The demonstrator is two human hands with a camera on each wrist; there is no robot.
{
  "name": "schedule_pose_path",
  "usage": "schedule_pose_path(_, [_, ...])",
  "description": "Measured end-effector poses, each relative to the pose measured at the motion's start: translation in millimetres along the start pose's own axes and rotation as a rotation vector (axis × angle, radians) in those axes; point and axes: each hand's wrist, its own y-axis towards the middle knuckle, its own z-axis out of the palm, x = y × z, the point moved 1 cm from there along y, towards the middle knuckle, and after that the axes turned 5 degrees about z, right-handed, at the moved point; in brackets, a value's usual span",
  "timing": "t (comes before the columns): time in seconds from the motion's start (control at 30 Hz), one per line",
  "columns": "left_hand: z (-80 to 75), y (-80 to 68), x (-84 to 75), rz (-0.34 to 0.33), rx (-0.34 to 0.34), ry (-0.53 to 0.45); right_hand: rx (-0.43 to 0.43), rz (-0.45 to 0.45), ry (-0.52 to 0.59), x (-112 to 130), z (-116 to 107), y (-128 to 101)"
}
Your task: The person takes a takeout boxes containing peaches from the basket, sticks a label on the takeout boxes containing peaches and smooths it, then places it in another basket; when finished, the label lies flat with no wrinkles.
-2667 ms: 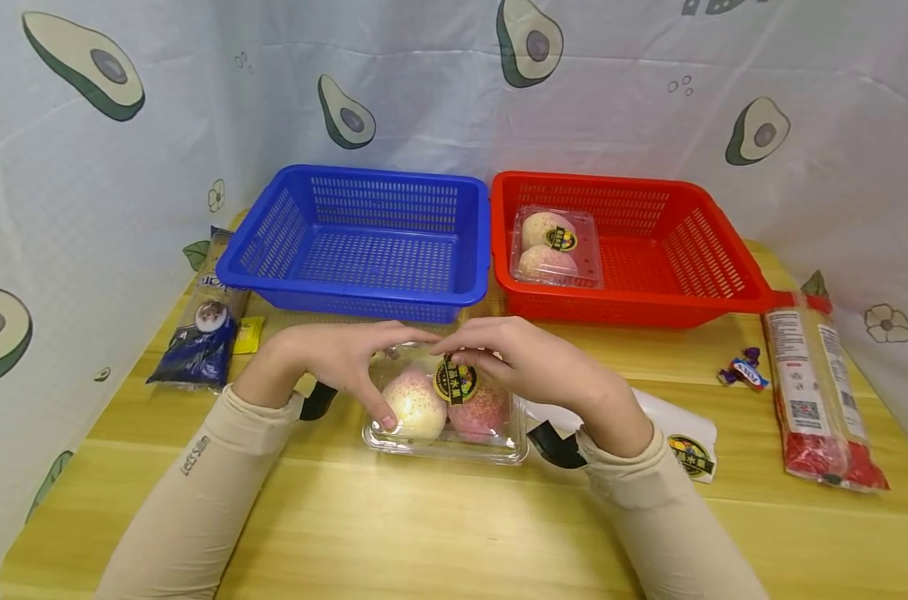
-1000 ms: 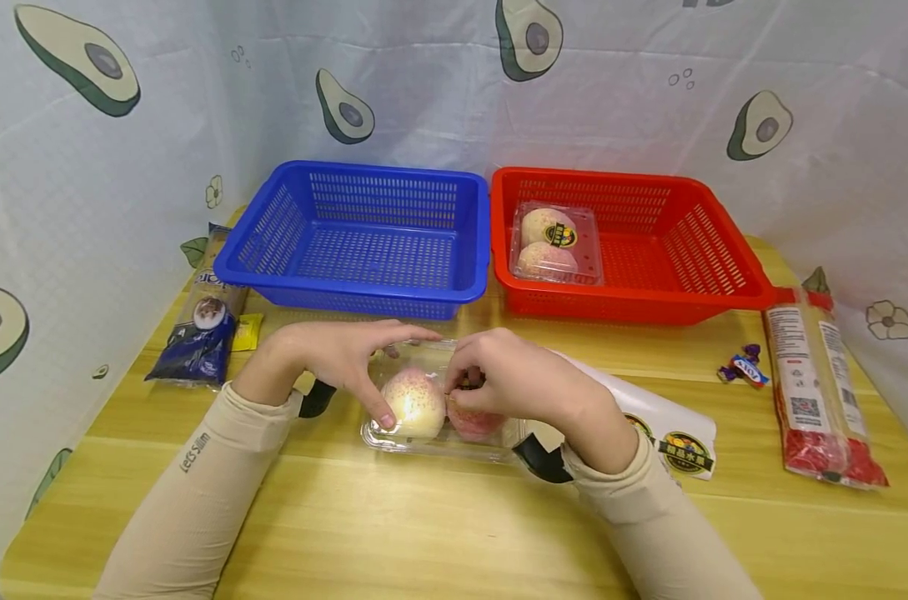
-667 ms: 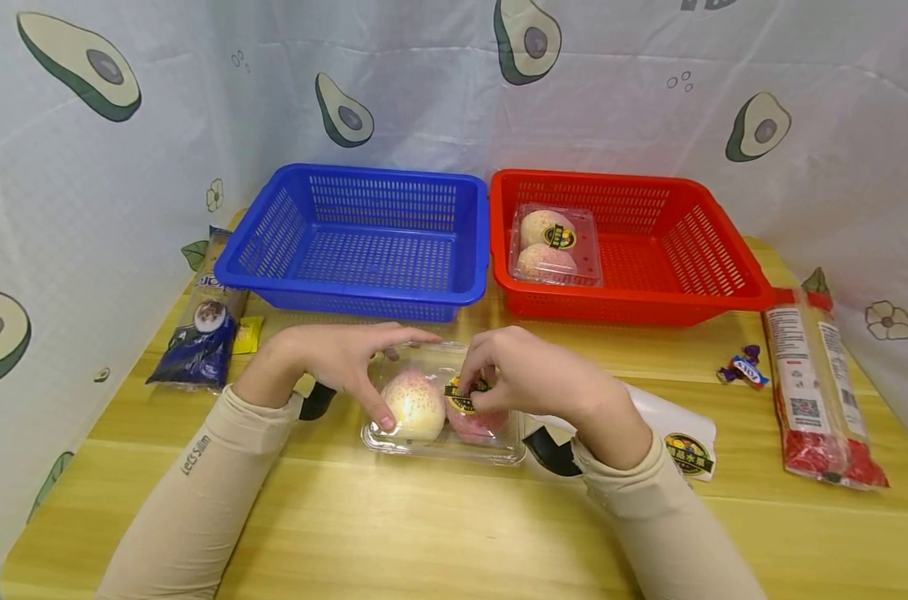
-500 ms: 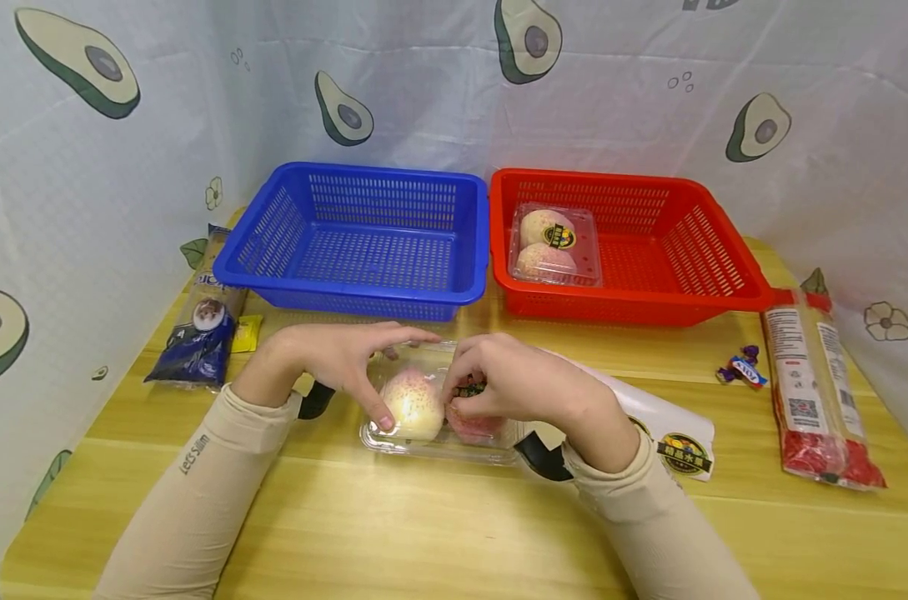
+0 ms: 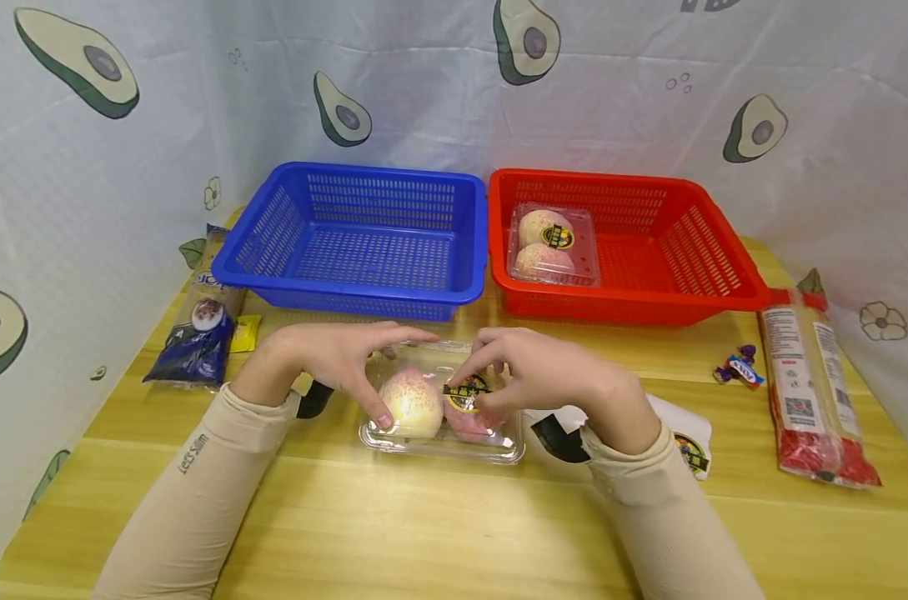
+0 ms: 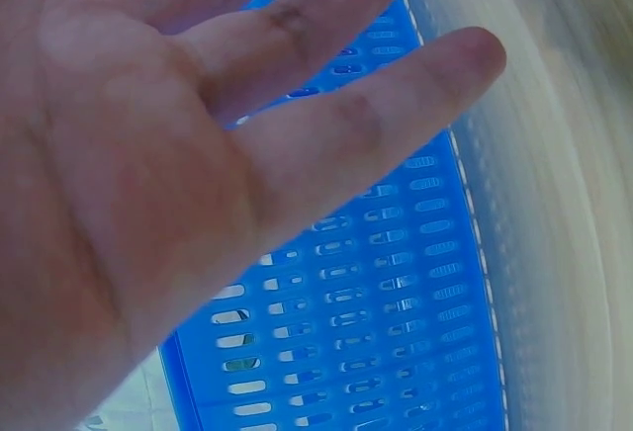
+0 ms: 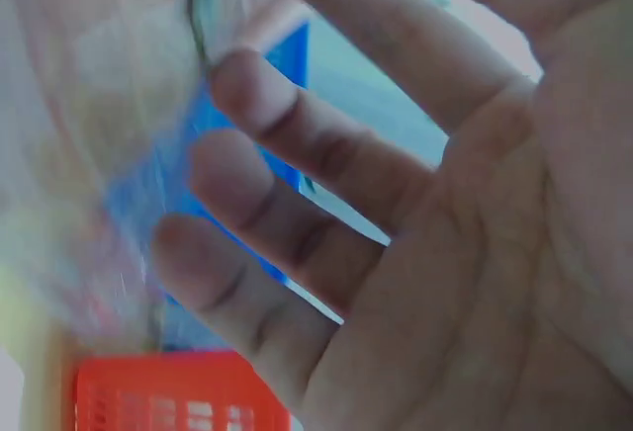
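Sticking the round label on the clear fruit box

The clear plastic box (image 5: 442, 412) with 2 pink peaches sits on the wooden table (image 5: 423, 533), just in front of the blue basket (image 5: 356, 237). The left hand (image 5: 333, 358) rests on the left side of the box with fingers mostly straight, thumb at the front edge, keeping it from sliding. The right hand (image 5: 544, 375) pinches the round black and yellow sticker (image 5: 464, 393) at its edge on top of the lid. To do this well, I think the left hand should hold the box flat while the right hand lays the sticker down in the middle and rubs it smooth, so it gets no wrinkles. The red basket (image 5: 626, 242) holds 1 labelled box (image 5: 553, 246). A sticker sheet (image 5: 686, 437) lies by the right wrist.
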Motion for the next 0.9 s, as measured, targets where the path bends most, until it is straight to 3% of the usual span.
schedule_pose_path(0.37, [-0.2, -2.9, 0.9, -0.01, -0.003, 0.024, 0.027, -0.025, 0.129, -35.9, -8.2, -2.6])
schedule_pose_path(0.57, [-5.7, -13.1, -11.1, -0.031, -0.055, 0.187, 0.101, -0.055, 0.261, -59.5, -4.7, -3.5])
schedule_pose_path(0.67, [-17.4, -30.9, -22.4, -0.031, -0.203, 0.23, 0.143, -0.087, 0.369, -69.6, -0.6, -1.5])
schedule_pose_path(0.77, [-36.1, -53.3, -21.4, -0.036, -0.488, 0.246, 0.161, -0.128, 0.455, -78.4, 3.1, 3.0])
schedule_pose_path(0.83, [-48.0, -68.2, -12.4, -0.117, -0.702, 0.242, 0.155, -0.146, 0.486, -82.7, 5.5, 5.8])
schedule_pose_path(0.9, [-56.0, -81.1, 2.0, -0.252, -0.875, 0.224, 0.147, -0.162, 0.515, -85.7, 8.4, 8.1])
